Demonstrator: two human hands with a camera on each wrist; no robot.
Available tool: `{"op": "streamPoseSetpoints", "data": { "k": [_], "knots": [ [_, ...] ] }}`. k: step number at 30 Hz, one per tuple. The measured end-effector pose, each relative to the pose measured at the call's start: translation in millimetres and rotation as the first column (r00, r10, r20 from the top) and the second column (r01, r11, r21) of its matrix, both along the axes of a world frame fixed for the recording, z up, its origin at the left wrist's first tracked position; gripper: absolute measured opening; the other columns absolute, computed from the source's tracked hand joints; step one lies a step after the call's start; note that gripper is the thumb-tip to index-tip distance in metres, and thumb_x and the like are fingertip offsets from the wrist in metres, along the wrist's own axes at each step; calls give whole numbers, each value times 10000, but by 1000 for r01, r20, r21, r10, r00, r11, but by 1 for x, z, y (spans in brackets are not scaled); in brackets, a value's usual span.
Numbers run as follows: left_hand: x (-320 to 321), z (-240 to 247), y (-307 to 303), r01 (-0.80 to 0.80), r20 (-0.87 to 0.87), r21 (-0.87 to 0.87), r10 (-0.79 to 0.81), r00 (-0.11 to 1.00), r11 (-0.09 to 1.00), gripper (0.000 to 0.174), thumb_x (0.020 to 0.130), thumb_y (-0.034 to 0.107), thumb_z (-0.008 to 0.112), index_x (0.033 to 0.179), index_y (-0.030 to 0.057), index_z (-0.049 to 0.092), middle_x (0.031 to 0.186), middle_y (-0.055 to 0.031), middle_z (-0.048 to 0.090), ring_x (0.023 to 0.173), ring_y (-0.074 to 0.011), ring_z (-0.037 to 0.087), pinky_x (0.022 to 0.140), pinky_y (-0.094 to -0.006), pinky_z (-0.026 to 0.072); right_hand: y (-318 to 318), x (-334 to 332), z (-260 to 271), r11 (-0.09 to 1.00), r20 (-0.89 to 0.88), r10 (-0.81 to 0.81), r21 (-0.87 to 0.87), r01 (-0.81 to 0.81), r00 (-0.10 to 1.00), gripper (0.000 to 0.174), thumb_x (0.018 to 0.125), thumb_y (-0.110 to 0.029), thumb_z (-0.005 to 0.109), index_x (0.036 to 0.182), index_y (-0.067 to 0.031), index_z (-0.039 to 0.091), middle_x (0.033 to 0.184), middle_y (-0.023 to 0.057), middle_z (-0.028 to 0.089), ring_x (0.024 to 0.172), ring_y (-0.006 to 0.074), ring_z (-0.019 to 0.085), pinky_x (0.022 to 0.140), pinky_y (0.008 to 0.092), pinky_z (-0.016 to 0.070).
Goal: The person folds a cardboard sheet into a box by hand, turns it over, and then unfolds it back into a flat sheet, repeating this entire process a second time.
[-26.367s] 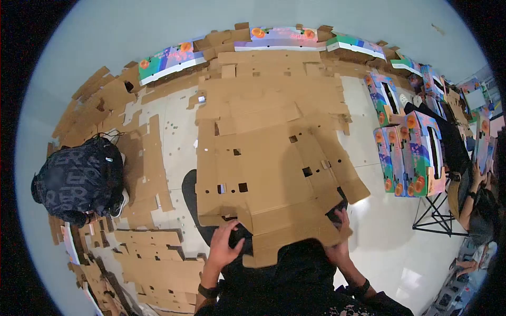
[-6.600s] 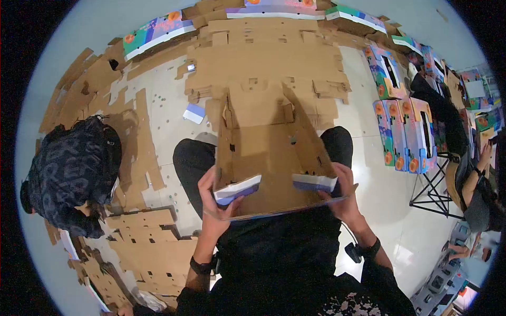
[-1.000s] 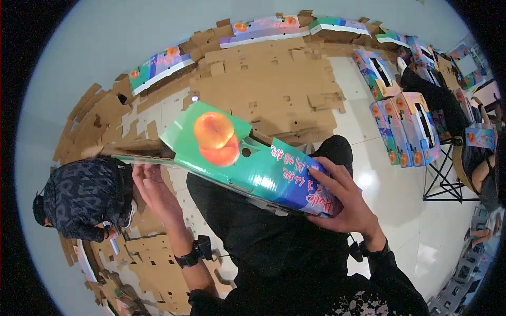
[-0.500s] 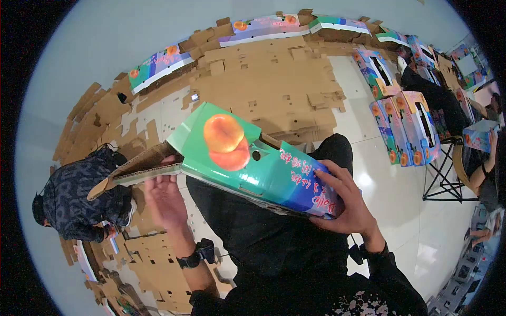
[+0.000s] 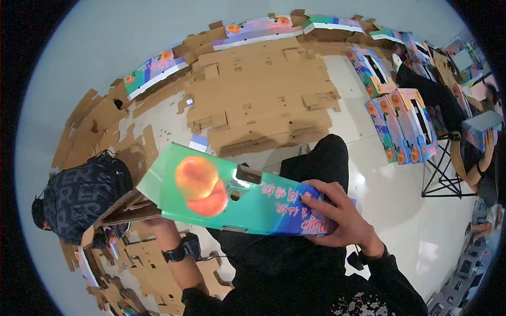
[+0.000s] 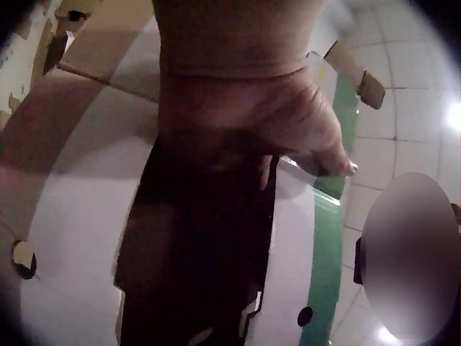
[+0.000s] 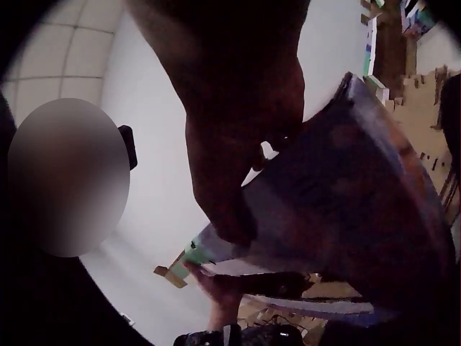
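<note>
Across the lap, a green and blue cardboard box [image 5: 245, 203] with a large peach print and red lettering is tilted, its printed side up. Its left end stands open, with a bare brown flap [image 5: 118, 213] sticking out. My right hand [image 5: 342, 218] grips the box's right end, fingers spread over the printed side and thumb at the lower edge. Box hides most of my left hand [image 5: 157, 223] in the head view. In the left wrist view, that hand's fingers reach into a long dark slot [image 6: 194, 245] and the thumb lies over the white strip beside it.
Flat cardboard sheets [image 5: 258, 79] cover the floor ahead, and more sheets [image 5: 153, 268] lie at lower left. Finished-looking printed boxes [image 5: 403, 126] stand at the right by a folding stool [image 5: 448, 171]. One person [image 5: 87, 195] crouches at left; another sits at right.
The flat brown sheet from the earliest frame is now a folded box. Since half a second ago it has moved down and left, and my left hand has gone from open-palmed below to mostly behind it.
</note>
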State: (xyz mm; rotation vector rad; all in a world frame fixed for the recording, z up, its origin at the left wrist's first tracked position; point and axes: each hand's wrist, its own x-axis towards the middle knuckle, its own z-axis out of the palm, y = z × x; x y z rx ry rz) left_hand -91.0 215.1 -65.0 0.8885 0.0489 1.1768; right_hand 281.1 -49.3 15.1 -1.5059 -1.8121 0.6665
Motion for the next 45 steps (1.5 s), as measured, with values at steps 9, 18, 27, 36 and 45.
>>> {"op": "streamPoseSetpoints", "data": {
  "k": [9, 18, 27, 36, 45],
  "knots": [
    [-7, 6, 10, -131, 23, -47, 132, 991, 990, 816, 960, 684, 524, 1478, 57, 463, 1531, -158, 472, 1359, -344, 517, 1150, -520, 416, -1, -10, 1, 1000, 23, -1, 9, 1, 1000, 913, 681, -217, 876, 1516, -222, 509, 1536, 186, 435, 1201, 397, 534, 1026, 490, 430],
    [32, 97, -7, -36, 32, -59, 38, 999, 998, 665, 1075, 556, 361, 1321, -14, 599, 1251, -213, 667, 1120, -336, 637, 1021, -503, 474, -5, 3, -7, 987, -42, -145, 67, 148, 989, 917, 650, -194, 915, 1486, -191, 538, 1513, 182, 458, 1246, 382, 532, 1047, 481, 441],
    [1, 170, -24, -206, -93, 973, 995, 40, 99, 735, 937, 514, 691, 1414, -13, 506, 1461, -221, 522, 1359, -362, 487, 1164, -479, 359, 23, 25, 19, 985, 126, -156, 90, 145, 980, 893, 644, -197, 879, 1472, -211, 545, 1511, 147, 488, 1212, 387, 549, 1033, 475, 463],
    [114, 183, -42, 736, -753, 500, 649, 109, 457, 1061, 594, 325, 944, 1506, 81, 459, 1434, -179, 537, 1313, -387, 505, 1138, -506, 359, 90, 37, 96, 944, 515, 245, 68, -324, 821, 1016, 609, -204, 880, 1525, -263, 444, 1472, 74, 520, 1242, 338, 554, 1066, 480, 448],
    [99, 171, 6, 266, -591, 804, 767, 250, 533, 988, 620, 251, 889, 1477, 30, 452, 1368, -198, 599, 1236, -298, 610, 1039, -430, 504, 122, 70, 121, 739, 459, -314, 668, -89, 831, 670, 787, -165, 809, 1410, -115, 568, 1408, 124, 597, 1283, 332, 556, 1070, 461, 436]
  ]
}}
